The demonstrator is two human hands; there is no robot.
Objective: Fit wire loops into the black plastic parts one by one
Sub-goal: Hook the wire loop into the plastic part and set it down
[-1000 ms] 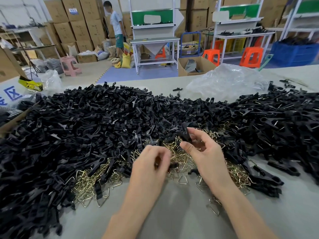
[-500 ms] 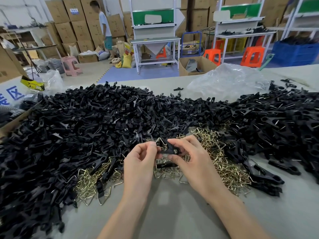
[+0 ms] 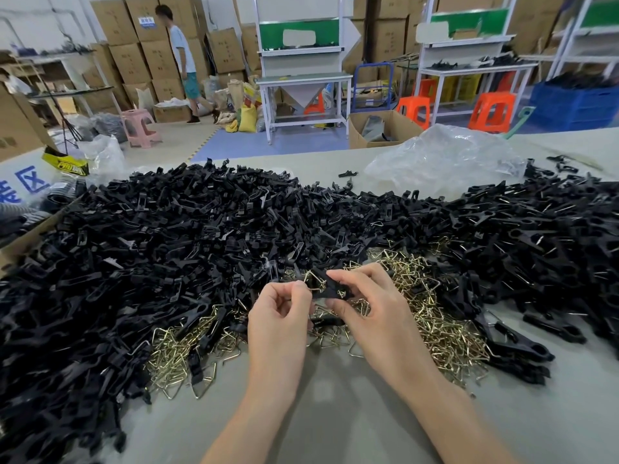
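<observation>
My right hand (image 3: 375,316) pinches a black plastic part (image 3: 330,288) between thumb and fingers, just above the table. My left hand (image 3: 278,316) pinches a brass wire loop (image 3: 313,283) at the part's left end; loop and part touch. Below and around the hands lies a heap of brass wire loops (image 3: 432,316). A big pile of black plastic parts (image 3: 167,249) covers the table from the left edge across the back to the right.
A crumpled clear plastic bag (image 3: 442,159) lies at the back right of the grey table (image 3: 335,413). A cardboard box (image 3: 20,242) stands at the left edge. Beyond the table a person (image 3: 182,61) walks past stacked cartons, workbenches and orange stools.
A second ago my right hand held the part over the loop heap and my left hand was down in the loops. Both hands have since come together and risen slightly, loop against part.
</observation>
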